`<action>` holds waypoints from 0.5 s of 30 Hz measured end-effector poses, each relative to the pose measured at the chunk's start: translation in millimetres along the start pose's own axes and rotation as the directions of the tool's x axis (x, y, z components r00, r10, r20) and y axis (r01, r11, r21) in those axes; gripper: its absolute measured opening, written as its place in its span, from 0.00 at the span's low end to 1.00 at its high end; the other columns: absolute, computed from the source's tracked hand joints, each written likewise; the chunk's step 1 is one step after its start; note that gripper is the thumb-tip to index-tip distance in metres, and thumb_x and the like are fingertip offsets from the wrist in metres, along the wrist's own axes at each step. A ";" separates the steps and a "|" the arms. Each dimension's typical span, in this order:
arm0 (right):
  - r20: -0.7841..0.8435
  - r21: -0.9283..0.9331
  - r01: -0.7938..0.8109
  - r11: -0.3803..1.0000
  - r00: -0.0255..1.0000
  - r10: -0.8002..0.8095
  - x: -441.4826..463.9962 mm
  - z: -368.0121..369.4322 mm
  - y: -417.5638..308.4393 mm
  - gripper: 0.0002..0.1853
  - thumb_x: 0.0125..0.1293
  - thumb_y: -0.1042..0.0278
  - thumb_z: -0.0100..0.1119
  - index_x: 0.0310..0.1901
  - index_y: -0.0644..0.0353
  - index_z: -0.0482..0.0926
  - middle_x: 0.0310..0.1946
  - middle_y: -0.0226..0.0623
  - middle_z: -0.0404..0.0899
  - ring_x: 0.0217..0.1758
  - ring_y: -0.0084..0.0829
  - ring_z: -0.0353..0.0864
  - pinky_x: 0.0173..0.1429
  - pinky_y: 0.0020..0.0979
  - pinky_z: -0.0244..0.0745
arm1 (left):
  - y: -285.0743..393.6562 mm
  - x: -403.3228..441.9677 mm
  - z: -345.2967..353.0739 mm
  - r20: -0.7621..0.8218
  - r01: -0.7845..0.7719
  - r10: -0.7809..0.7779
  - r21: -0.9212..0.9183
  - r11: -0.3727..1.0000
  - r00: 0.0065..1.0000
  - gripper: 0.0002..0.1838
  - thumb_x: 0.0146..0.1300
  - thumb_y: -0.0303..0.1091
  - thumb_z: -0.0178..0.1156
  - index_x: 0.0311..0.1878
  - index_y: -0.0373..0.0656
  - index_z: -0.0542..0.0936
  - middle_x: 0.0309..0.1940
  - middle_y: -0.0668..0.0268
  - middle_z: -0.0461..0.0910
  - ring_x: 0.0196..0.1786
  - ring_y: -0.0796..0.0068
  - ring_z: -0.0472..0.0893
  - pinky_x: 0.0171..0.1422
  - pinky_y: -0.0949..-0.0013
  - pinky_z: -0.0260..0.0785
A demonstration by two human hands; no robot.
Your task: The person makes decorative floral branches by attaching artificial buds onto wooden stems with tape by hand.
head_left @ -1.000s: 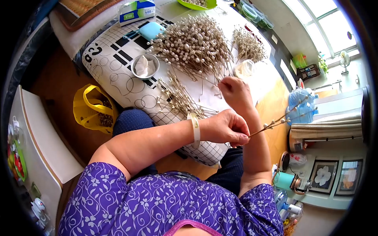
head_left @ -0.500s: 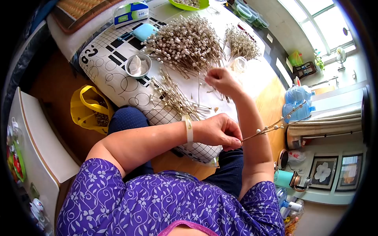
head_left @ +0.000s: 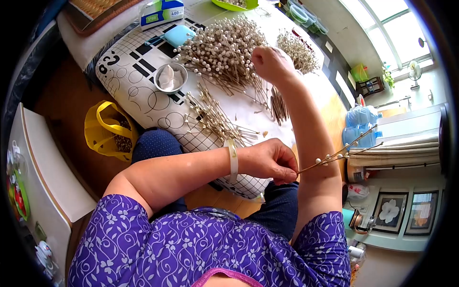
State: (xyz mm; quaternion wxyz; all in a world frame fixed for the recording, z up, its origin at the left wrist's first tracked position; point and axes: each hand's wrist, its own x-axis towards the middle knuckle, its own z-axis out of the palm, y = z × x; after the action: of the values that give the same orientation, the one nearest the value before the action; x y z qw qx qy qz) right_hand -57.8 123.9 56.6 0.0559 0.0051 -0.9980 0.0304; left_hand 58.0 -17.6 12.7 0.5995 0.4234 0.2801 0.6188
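Note:
My left hand, with a pale bangle on its wrist, is closed in a pinch on the end of a thin brown twig with white buds. The twig points right, across my right forearm. My right hand is curled shut above the table, at the right edge of a large heap of white-budded stems. Whatever its fingers may hold is hidden. A smaller bunch of budded stems lies nearer, and a metal bowl with white soft material stands left of it.
Another stem bundle lies at the table's far right. A light-blue pouch, a tissue pack and a green tray sit farther back. A yellow bag stands on the floor by my left knee.
My right hand has moved up and slightly right, away from the lower ends of the heaped stems. My left hand has shifted slightly right and still pinches the twig.

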 end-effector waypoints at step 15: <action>0.243 0.882 -0.343 0.323 0.918 0.313 -154.5 -9.7 26.7 0.05 0.57 0.70 0.58 0.28 0.62 0.78 0.19 0.21 0.72 0.21 0.12 0.64 0.25 0.16 0.58 | -6.1 -2.1 7.7 0.018 -0.065 0.067 -0.054 0.996 0.998 0.05 0.56 0.25 0.59 0.34 0.33 0.77 0.25 0.65 0.78 0.27 0.82 0.76 0.33 0.78 0.70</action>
State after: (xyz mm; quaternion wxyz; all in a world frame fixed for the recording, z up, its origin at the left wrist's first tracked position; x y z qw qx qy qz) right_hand 96.5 152.1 47.3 0.0226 -0.1662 -0.7969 0.5803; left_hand 67.5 -20.1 10.9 0.5925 0.4224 0.2435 0.6413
